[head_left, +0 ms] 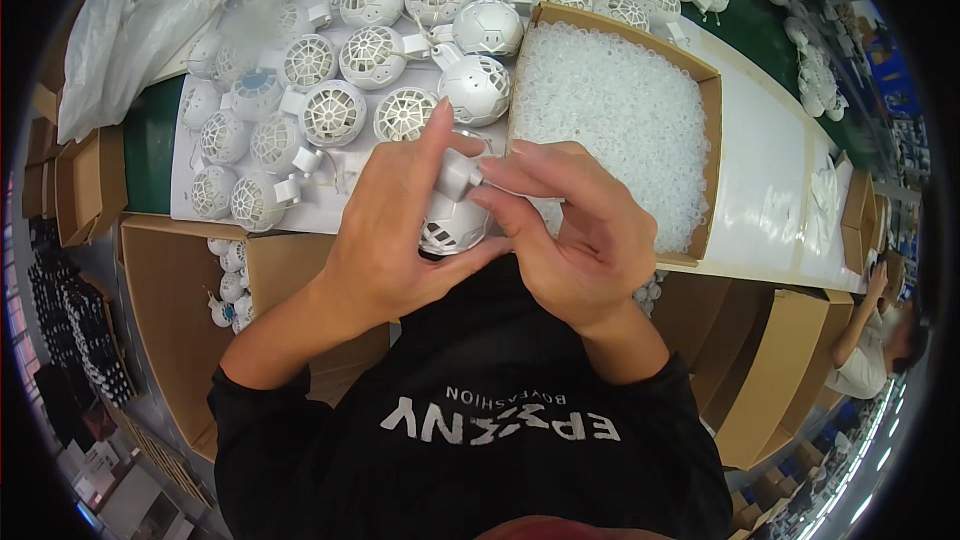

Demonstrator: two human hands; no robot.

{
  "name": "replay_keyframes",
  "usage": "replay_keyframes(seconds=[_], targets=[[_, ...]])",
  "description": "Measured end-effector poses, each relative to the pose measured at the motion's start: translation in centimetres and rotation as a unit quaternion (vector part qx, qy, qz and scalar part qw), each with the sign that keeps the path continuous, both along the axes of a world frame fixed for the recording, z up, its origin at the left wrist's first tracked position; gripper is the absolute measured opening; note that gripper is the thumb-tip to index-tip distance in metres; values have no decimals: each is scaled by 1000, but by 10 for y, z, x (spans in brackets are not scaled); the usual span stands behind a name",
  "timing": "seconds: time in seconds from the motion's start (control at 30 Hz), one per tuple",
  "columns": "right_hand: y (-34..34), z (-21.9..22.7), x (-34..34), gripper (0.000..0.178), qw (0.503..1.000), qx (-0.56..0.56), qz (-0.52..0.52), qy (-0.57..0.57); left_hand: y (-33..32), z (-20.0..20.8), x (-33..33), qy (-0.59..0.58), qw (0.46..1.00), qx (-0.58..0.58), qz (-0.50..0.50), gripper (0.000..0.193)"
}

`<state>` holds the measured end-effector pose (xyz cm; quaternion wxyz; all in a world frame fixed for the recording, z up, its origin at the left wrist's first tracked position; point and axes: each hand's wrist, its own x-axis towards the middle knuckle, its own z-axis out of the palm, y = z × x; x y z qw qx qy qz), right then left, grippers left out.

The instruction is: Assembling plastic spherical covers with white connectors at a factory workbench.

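Note:
My left hand [375,230] is closed round a white round plastic housing [455,225] with slotted openings, held above the table's near edge. A white square block [458,175] sticks up from the housing between my hands. The thumb and forefinger of my right hand [590,240] pinch together at the block's right end. Whatever small piece lies between those fingertips is mostly hidden. Just beyond my right hand is a cardboard tray [712,160] filled with small clear plastic pieces [610,110]. Past my left hand stand several similar white housings [333,113] with lattice fronts and short cords.
A white table board [770,140] runs along the right. Clear plastic bags [140,30] lie at the far left. Open cardboard boxes stand below the table, one at left [165,320] with more housings, one at right [770,370]. Another person [862,355] is at far right.

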<state>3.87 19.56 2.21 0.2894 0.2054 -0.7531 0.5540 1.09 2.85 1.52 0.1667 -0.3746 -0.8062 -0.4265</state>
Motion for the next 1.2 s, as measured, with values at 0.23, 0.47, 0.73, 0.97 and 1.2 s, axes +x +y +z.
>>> replay_keyframes(seconds=[0.23, 0.47, 0.73, 0.97, 1.2], targets=[[6, 4, 3, 50, 995, -56, 46, -61, -7, 3, 1, 23, 999, -48, -3, 102], [21, 6, -8, 54, 989, 114, 65, 63, -11, 24, 8, -220, 970, -38, -101, 101], [19, 15, -6, 52, 976, 209, 27, 50, -12, 27, 25, -187, 974, -124, -19, 96], [8, 4, -4, 53, 977, 168, 128, 36, -28, 36, 46, -219, 972, -86, 22, 95], [52, 14, -6, 42, 983, 165, 68, -28, -134, 89, 61, -303, 844, -360, 258, 90]])
